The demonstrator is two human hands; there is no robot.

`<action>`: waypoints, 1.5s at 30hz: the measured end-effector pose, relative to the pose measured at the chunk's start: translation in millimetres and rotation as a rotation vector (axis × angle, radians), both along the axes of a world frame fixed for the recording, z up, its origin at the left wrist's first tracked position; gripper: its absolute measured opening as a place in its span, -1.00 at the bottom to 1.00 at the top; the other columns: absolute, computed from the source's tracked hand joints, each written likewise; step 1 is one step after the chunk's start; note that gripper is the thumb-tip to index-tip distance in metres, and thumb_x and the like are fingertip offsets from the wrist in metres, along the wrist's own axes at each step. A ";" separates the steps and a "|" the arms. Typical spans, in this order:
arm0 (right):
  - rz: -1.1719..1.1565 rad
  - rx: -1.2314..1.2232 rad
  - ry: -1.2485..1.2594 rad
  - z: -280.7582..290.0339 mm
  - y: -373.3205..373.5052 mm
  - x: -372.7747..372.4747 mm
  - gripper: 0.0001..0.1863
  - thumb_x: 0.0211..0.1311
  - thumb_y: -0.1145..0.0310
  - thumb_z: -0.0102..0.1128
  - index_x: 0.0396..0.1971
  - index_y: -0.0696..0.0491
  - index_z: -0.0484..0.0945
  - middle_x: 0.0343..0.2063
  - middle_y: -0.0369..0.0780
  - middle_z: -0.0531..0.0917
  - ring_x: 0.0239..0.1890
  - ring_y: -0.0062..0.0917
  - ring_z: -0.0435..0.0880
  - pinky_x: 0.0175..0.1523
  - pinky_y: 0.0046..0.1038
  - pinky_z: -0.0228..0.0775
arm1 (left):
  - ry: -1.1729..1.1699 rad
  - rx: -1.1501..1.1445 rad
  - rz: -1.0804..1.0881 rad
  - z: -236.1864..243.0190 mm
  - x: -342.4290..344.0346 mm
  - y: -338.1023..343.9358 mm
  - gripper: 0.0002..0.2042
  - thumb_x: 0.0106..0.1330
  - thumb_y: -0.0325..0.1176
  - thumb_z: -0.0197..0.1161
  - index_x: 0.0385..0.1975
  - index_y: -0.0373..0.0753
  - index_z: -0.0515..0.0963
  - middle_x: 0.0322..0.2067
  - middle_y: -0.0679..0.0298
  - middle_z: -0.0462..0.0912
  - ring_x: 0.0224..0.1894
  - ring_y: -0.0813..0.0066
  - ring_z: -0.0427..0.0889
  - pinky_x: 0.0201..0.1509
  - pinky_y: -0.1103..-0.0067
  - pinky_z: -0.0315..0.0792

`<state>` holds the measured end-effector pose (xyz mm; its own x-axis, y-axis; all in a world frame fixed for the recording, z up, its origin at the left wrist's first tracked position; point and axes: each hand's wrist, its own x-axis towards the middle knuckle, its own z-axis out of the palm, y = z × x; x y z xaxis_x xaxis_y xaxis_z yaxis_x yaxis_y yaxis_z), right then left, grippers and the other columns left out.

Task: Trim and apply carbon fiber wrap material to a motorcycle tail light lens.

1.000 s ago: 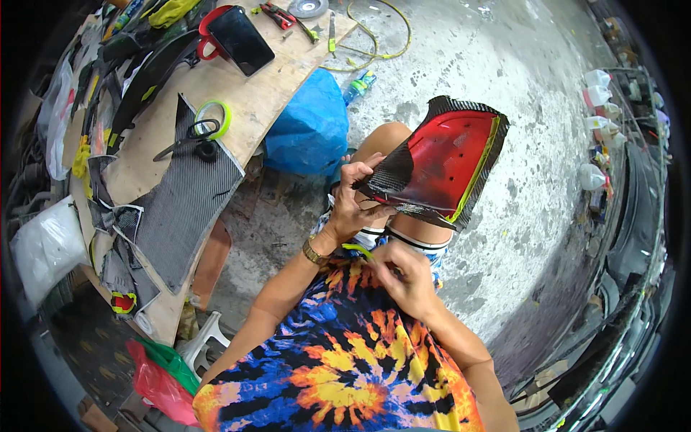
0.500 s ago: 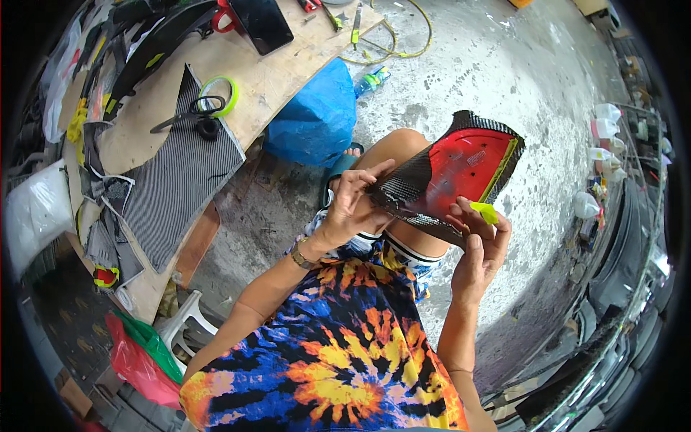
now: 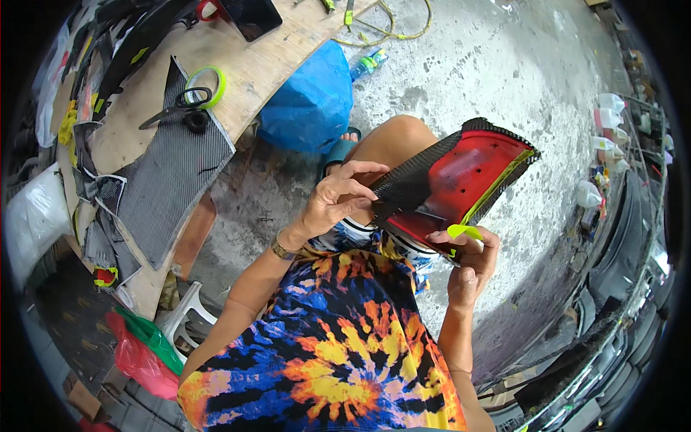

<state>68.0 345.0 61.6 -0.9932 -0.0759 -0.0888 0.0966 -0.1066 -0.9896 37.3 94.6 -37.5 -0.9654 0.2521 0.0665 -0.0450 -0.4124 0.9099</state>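
A red, curved molded panel (image 3: 475,171), edged with black woven carbon-fibre cloth (image 3: 409,180), is held tilted above my knees. Yellow-green tape runs along its right edge. My left hand (image 3: 332,200) pinches the cloth at the left side between thumb and fingers. At the lower right edge, my right hand (image 3: 471,270) is closed on the panel, its fingers curled and partly hiding the corner. A loose yellow-green tape strip (image 3: 465,231) sticks up at those right fingers; whether it is pinched or stuck on is unclear.
On the wooden table (image 3: 270,68) at left lie a grey carbon-fibre sheet (image 3: 169,180), black scissors (image 3: 176,108), a yellow-green tape roll (image 3: 217,90) and a phone (image 3: 252,16). A blue bag (image 3: 308,101) and a bottle (image 3: 368,65) stand beyond. Shelves line the right.
The panel has turned and shifted slightly right, showing more of its red inner face. My left fingers have closed onto the cloth edge, and my right hand has moved a little lower.
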 end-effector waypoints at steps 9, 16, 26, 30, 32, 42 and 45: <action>0.092 -0.089 -0.114 -9.3 12.3 7.8 -0.31 0.25 -0.07 0.22 0.11 0.17 0.25 -0.19 0.05 0.65 -0.09 -0.25 0.68 0.09 -0.29 0.47 | 0.260 -0.295 -0.111 6.2 -13.3 -8.8 -0.77 0.13 -0.66 0.31 -0.24 -0.25 0.70 0.23 0.04 0.35 0.33 0.14 0.36 0.41 0.36 0.29; 0.202 -0.066 -0.238 31.7 9.9 -29.3 -0.81 0.36 0.41 0.08 -0.16 0.21 0.52 -0.19 -0.09 0.68 -0.13 -0.47 0.66 0.04 -0.40 0.49 | 0.340 -0.581 -0.205 22.7 -21.3 -15.3 -0.70 0.03 -0.67 0.35 -0.22 -0.22 0.71 0.21 0.06 0.41 0.25 0.18 0.44 0.26 0.40 0.41; 0.536 -0.146 -0.367 23.5 -2.0 -72.7 -0.62 0.39 0.13 0.13 -0.04 0.15 0.45 -0.07 -0.21 0.63 0.02 -0.58 0.55 0.18 -0.51 0.34 | 0.401 -0.616 -0.165 24.9 -18.1 -12.9 -0.72 0.04 -0.61 0.36 -0.20 -0.24 0.69 0.26 0.05 0.35 0.24 0.13 0.43 0.28 0.36 0.37; 0.487 -0.230 -0.388 17.8 0.1 -64.1 -0.47 0.34 -0.06 0.11 0.00 0.12 0.40 0.05 -0.14 0.56 0.14 -0.45 0.53 0.21 -0.35 0.38 | 0.528 -0.752 -0.185 39.2 -24.0 -17.5 -0.76 0.08 -0.46 0.37 -0.21 -0.22 0.69 0.23 0.04 0.36 0.24 0.11 0.41 0.31 0.31 0.29; 0.437 -0.289 -0.404 13.9 1.4 -61.1 -0.44 0.34 -0.10 0.09 0.01 0.12 0.39 0.08 -0.11 0.53 0.17 -0.40 0.52 0.21 -0.29 0.40 | 0.579 -0.827 -0.198 49.2 -28.5 -18.9 -0.77 0.10 -0.42 0.37 -0.21 -0.20 0.69 0.19 0.03 0.38 0.21 0.11 0.42 0.30 0.31 0.28; 0.384 -0.328 -0.341 1.0 6.8 -58.3 -0.47 0.37 -0.12 0.04 -0.05 0.10 0.41 -0.10 -0.15 0.57 -0.02 -0.46 0.59 0.06 -0.36 0.48 | 0.811 -1.358 -0.751 114.7 -72.5 -0.3 -0.37 0.14 -0.33 0.26 0.30 0.04 0.34 -0.41 0.17 0.60 -0.34 0.23 0.63 -0.24 0.33 0.47; 0.337 -0.410 -0.342 1.5 6.0 -59.1 -0.53 0.39 -0.07 0.03 -0.09 0.09 0.44 -0.18 -0.19 0.59 -0.11 -0.53 0.60 0.00 -0.44 0.48 | 0.792 -1.360 -0.800 119.2 -81.4 8.2 -0.21 0.15 -0.35 0.25 0.45 0.02 0.09 -0.65 0.10 0.56 -0.58 0.10 0.61 -0.50 0.29 0.48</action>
